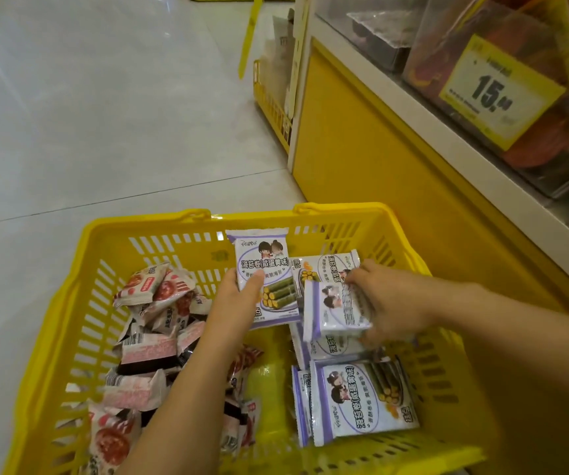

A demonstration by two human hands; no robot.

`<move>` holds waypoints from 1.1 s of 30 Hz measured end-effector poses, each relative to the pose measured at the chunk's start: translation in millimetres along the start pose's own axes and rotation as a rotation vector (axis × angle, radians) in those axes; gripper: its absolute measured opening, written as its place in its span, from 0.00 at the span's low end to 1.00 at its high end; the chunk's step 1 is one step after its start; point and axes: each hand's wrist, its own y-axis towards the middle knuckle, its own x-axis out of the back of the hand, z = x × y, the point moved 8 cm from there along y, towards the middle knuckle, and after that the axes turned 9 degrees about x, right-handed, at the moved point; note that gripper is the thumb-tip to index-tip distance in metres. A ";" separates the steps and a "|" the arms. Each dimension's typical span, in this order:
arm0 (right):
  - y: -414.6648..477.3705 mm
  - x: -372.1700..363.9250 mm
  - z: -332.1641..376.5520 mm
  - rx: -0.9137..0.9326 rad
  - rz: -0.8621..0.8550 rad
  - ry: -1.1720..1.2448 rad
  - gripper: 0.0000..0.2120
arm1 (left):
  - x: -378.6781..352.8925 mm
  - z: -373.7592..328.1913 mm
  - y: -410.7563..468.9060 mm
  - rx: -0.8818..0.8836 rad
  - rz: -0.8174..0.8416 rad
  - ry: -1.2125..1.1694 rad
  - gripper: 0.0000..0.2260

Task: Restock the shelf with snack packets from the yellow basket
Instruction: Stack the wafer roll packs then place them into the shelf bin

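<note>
A yellow basket (70,303) sits on the floor below me. My left hand (238,299) holds a purple-and-white seaweed roll packet (264,265) upright above the basket's middle. My right hand (389,303) grips another purple packet (331,313) on its edge, with more purple packets (362,402) stacked under and in front of it on the basket's right side. A heap of pink-and-white snack packets (149,344) fills the left side. The shelf (413,108) stands to the right, its front ledge white over a yellow base.
Clear bins on the shelf hold orange packets behind a yellow price tag (495,94) reading 15. A second yellow basket (269,104) stands further along the shelf's end. Grey tiled floor (88,114) stretches to the left.
</note>
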 end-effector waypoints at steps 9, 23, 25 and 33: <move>17.4 27.2 27.9 -0.135 -0.371 0.766 0.38 | -36.3 -1.9 -15.0 0.149 0.314 -0.256 0.47; 39.6 -38.2 -35.3 -0.509 -0.289 0.444 0.40 | -3.9 6.8 2.6 -0.086 -0.003 0.017 0.29; 43.1 -41.8 -36.1 -0.541 -0.301 0.461 0.40 | -4.1 5.7 2.2 -0.108 -0.010 0.034 0.32; 46.6 -51.0 -33.7 -0.625 -0.341 0.605 0.40 | -11.1 28.0 2.0 0.021 0.059 0.086 0.35</move>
